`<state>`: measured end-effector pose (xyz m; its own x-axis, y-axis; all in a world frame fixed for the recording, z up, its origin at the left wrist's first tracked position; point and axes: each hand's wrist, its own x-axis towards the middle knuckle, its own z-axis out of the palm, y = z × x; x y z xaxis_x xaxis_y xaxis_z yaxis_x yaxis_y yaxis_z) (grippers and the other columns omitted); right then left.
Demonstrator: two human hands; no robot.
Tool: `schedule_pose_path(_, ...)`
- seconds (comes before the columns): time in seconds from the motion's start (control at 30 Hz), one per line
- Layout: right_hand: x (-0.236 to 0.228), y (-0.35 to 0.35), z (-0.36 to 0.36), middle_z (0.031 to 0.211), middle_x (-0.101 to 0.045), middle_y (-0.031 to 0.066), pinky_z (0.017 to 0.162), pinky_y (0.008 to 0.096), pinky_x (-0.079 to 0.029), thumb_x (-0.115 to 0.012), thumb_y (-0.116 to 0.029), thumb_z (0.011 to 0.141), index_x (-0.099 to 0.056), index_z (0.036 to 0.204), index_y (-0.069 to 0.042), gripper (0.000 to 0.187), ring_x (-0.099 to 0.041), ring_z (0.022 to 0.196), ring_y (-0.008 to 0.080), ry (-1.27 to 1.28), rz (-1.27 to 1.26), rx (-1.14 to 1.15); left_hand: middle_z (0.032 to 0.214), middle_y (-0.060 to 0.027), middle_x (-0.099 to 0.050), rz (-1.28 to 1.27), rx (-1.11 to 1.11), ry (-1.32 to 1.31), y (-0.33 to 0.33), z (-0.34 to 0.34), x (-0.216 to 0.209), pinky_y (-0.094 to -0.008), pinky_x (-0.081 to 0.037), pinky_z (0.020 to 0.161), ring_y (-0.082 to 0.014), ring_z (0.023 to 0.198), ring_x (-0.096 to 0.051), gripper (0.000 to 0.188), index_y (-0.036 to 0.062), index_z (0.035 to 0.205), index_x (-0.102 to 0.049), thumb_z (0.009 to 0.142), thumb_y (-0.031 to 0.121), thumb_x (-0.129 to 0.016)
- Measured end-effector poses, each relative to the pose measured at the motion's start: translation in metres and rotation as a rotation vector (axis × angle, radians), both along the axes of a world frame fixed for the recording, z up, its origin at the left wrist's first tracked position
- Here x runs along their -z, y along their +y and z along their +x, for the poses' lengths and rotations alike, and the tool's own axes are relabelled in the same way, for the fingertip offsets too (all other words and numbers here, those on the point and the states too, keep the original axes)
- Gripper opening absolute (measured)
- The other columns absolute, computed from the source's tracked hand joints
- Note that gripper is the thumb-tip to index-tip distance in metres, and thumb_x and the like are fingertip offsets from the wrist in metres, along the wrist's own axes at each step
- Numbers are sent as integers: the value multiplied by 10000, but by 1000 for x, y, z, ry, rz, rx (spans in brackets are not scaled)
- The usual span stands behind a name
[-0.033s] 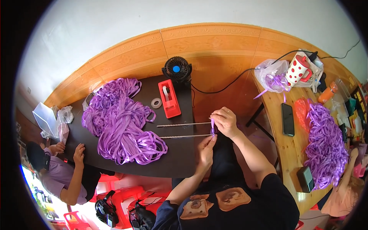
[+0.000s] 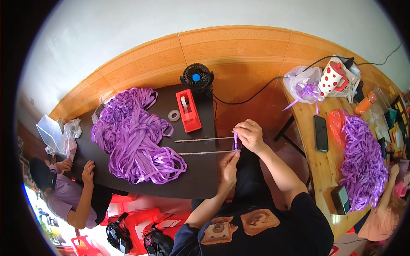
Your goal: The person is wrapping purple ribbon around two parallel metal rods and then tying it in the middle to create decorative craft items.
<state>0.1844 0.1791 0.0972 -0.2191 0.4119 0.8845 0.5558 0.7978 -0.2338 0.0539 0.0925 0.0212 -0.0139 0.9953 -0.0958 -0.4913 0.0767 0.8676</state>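
Note:
Two thin twisted metal rods, the upper one (image 2: 205,140) and the lower one (image 2: 205,152), run side by side past the right edge of the dark table. A short length of purple ribbon (image 2: 236,141) spans their free ends. My right hand (image 2: 250,136) is closed at the upper rod's end, thumb and fingers pinching the ribbon. Just below, my left hand (image 2: 229,167) is closed too, its fingertips pinching the ribbon's lower part by the lower rod's end. Fingers hide some of the ribbon.
On the dark table (image 2: 200,179) lie a purple ribbon heap (image 2: 136,136), a red tape dispenser (image 2: 189,111), a tape roll (image 2: 174,115) and a black fan (image 2: 197,77). A wooden table (image 2: 318,170) at right bears a phone (image 2: 320,133) and more ribbon (image 2: 363,162). A person (image 2: 72,194) sits left.

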Motion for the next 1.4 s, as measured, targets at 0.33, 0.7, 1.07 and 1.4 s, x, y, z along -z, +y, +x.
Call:
schedule_pose_path(0.33,25,17,-20,772,-634,28,609,322,-450,-695,30,615,-655,795,-66,208,-572,676,215,103,-153,-67,978,-58,-667,28,-149,-40,8,-10,-13,-245,-433,854,-108,912,-582,134,20,1003,-668,893,58,-602)
schedule_pose_path(0.7,86,2,-43,770,-639,104,635,317,-472,-636,40,714,-646,816,-18,117,-603,709,259,371,-526,-213,837,11,-629,67,-106,-23,-4,-10,-3,-193,-397,696,-59,756,-524,157,22,1014,-669,911,115,-595)
schedule_pose_path(1.07,167,-85,-52,681,-602,2,533,213,-421,-666,-54,806,-643,826,1,63,-531,619,52,735,-1126,-277,792,27,-617,-90,118,138,-75,-35,-7,-170,-395,661,-29,713,-512,134,13,967,-682,889,108,-631)
schedule_pose_path(1.4,148,-182,-54,643,-588,8,552,222,-440,-647,-31,788,-616,761,6,56,-530,638,39,572,-1310,-246,616,56,-525,-188,254,206,-102,-64,-11,-162,-300,429,-10,490,-415,105,80,903,-664,886,182,-643)
